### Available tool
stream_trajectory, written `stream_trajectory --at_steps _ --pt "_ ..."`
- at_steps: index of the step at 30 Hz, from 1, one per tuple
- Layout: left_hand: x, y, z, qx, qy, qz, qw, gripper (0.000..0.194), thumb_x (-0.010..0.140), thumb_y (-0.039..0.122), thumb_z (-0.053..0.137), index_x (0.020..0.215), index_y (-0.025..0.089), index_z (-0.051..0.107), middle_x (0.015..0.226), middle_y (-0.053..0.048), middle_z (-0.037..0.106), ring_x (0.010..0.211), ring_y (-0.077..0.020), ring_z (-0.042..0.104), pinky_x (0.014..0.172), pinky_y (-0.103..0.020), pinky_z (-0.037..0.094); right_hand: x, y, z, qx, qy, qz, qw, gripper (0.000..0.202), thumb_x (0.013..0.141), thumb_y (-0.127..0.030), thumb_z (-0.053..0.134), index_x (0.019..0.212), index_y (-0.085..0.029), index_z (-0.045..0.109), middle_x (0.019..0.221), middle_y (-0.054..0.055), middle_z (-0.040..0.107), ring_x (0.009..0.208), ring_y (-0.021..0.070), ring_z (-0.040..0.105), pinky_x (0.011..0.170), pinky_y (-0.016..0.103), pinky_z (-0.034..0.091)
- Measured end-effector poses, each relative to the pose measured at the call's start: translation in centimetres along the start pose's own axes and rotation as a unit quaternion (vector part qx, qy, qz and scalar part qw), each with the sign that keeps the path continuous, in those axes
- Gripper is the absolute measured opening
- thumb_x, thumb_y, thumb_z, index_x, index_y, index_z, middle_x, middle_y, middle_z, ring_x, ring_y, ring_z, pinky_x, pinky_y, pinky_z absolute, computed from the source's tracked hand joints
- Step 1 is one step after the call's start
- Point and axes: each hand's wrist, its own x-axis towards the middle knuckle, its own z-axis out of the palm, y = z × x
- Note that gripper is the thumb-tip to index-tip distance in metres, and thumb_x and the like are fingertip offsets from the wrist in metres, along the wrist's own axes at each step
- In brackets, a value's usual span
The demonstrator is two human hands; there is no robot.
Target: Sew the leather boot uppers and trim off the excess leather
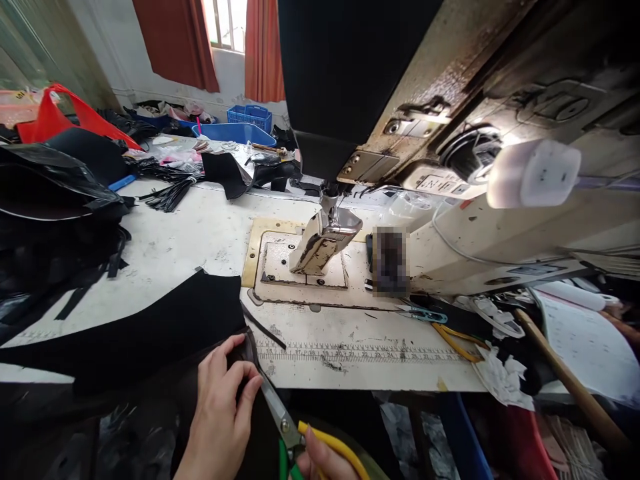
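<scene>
My left hand (223, 403) pinches the edge of a black fabric piece (165, 327) at the table's front edge. The piece stretches left across the white tabletop, and part of it hangs over the edge. My right hand (325, 459) grips scissors (285, 423) with yellow and green handles, partly cut off by the frame's bottom. Their blades point up and left, with the tips against the cloth beside my left fingers. Just right of the fabric lies a thin black strip (264, 325). Beyond it stands the sewing machine's post bed (325, 243), under the needle area.
The machine head (400, 133) overhangs the right side. Blue thread snips (423, 313), yellow-handled pliers (457, 341) and a wooden stick (565, 380) lie at right. Black material (50, 193) is heaped at left. A blue tray (235, 133) sits at the back.
</scene>
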Motion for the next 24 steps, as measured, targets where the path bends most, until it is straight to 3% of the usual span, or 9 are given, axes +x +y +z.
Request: stream_trajectory --at_steps 5,9,11,15,18,24 --pt "-0.2 -0.2 0.6 0.001 0.0 0.002 1.0 0.018 0.094 0.029 0.046 0.081 0.023 0.058 0.143 -0.009 0.041 0.13 -0.034 0.034 0.1 -0.063 0.043 2.4 1.5 0.7 0.054 -0.067 0.027 0.996 0.086 0.082 -0.085 0.031 0.05 -0.011 0.06 0.043 -0.001 0.037 0.039 0.0069 0.033 0.041 0.019 0.022" --pt "-0.2 -0.5 0.4 -0.012 -0.039 -0.001 0.999 0.016 0.093 0.028 0.048 0.082 0.022 0.058 0.151 -0.008 0.033 0.131 -0.0352 0.031 0.1 -0.066 0.042 3.0 1.8 1.4 0.081 -0.052 0.002 0.995 0.084 0.081 -0.085 0.034 0.051 -0.011 0.059 0.043 -0.001 0.038 0.039 0.0058 0.033 0.041 0.019 0.019" --pt "-0.2 -0.3 0.5 -0.02 -0.037 -0.003 0.999 0.017 0.093 0.027 0.047 0.081 0.022 0.058 0.154 -0.009 0.031 0.13 -0.0354 0.03 0.1 -0.067 0.04 3.2 1.4 1.8 0.071 -0.061 0.009 0.996 0.084 0.076 -0.088 0.038 0.053 -0.01 0.06 0.043 -0.001 0.04 0.038 0.0056 0.033 0.041 0.02 0.02" --pt "-0.3 0.4 0.4 -0.041 -0.01 -0.019 0.999 0.024 0.094 0.028 0.044 0.076 0.021 0.056 0.157 -0.01 0.03 0.128 -0.0356 0.031 0.102 -0.068 0.036 4.4 0.2 2.5 0.08 -0.128 0.021 0.988 0.095 0.064 -0.098 0.026 0.056 -0.01 0.063 0.04 0.0 0.04 0.035 0.0078 0.036 0.04 0.022 0.023" --pt "-0.2 0.5 -0.6 -0.068 -0.051 -0.038 0.996 0.027 0.095 0.033 0.043 0.075 0.022 0.058 0.161 -0.006 0.024 0.131 -0.0353 0.032 0.101 -0.064 0.039 4.9 0.3 2.4 0.09 -0.164 0.0 0.982 0.098 0.063 -0.099 0.016 0.054 -0.012 0.06 0.036 -0.001 0.035 0.034 0.0092 0.037 0.04 0.022 0.024" --pt "0.2 0.0 -3.4 -0.152 -0.154 -0.031 0.976 0.028 0.095 0.041 0.043 0.078 0.025 0.059 0.155 -0.007 0.037 0.148 -0.0294 0.018 0.108 -0.055 0.038 4.1 2.8 1.1 0.052 -0.11 -0.032 0.992 0.095 0.077 -0.091 0.02 0.063 -0.009 0.065 0.048 0.002 0.045 0.041 0.0078 0.037 0.043 0.02 0.022"
